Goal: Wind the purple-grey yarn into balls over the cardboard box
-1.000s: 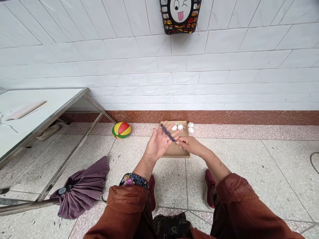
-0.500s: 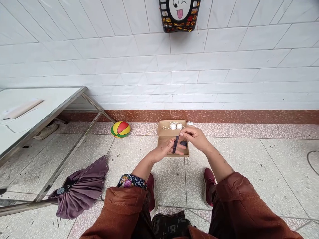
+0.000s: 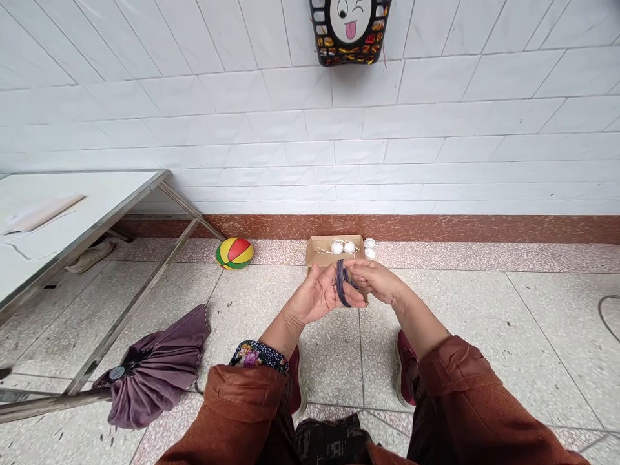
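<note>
A red, yellow and green ball (image 3: 234,253) sits on the speckled floor (image 3: 465,329). To its left stands a metal-framed table (image 3: 116,190) bearing a flat tan object (image 3: 51,213); well left of the ball, beneath the tabletop, is a pale shoe (image 3: 90,258). Nearer the camera than the ball is a purple umbrella (image 3: 155,374). Above and right of it, a winking-face black basket (image 3: 349,61) hangs against white tiles (image 3: 436,123). Far right of the ball curves a dark cable (image 3: 600,310).
</note>
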Tool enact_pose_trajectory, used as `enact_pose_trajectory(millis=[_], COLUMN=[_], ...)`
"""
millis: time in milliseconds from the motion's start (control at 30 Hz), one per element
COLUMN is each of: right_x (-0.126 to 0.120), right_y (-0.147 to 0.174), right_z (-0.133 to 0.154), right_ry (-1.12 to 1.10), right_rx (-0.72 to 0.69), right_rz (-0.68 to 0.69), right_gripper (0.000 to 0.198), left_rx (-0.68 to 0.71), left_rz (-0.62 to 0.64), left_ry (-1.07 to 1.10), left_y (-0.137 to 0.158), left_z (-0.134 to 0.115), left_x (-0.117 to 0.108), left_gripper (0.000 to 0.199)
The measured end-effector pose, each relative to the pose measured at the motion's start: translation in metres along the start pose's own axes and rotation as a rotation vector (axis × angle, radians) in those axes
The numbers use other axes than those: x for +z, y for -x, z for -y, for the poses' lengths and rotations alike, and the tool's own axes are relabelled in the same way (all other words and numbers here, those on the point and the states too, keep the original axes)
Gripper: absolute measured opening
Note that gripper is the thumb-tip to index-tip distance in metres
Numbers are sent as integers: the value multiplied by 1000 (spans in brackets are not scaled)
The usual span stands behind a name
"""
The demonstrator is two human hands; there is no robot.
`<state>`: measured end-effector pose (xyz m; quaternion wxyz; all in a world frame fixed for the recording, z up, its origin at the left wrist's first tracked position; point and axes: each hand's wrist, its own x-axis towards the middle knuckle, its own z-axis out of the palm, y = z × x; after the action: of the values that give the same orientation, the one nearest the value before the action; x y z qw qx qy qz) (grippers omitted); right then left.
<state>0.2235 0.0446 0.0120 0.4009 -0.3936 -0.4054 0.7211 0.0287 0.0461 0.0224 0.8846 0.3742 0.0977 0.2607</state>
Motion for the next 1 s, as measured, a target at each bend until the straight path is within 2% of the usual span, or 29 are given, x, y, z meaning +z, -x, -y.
enact_pose_trajectory(millis=[133, 333, 467, 667, 767, 833, 900, 967, 1000], right_x=[1, 7, 10, 17, 20, 21, 21, 21, 21], right_y=[1, 1, 0, -3, -3, -2, -1, 0, 0], right_z=[-5, -11, -12, -10, -7, -4, -3, -1, -1], right_ry=[-124, -277, -297, -297, -299, -284, -251, -205, -179], right_rx=[50, -3, -42, -104, -177, -229, -280, -318, -328], right_rz=[121, 151, 109, -5, -33, -50, -65, -75, -79], right_gripper=[36, 41, 41, 40, 40, 41, 40, 38, 38], left_rx=[18, 47, 99, 326, 402, 388, 308, 168, 154], left_rz=[-11, -65, -146, -419, -469, -489, -547, -635, -675], left_ry=[22, 41, 49, -11, -44, -132, -332, -691, -912], left_y=[1, -1, -2, -8, -11, -13, -13, -11, -9], left_z=[1, 5, 12, 14, 9, 7, 6, 7, 7], left_x=[-2, -2, 3, 12, 10, 4, -6, -16, -21], left_gripper=[83, 81, 79, 59, 55, 55, 56, 58, 60])
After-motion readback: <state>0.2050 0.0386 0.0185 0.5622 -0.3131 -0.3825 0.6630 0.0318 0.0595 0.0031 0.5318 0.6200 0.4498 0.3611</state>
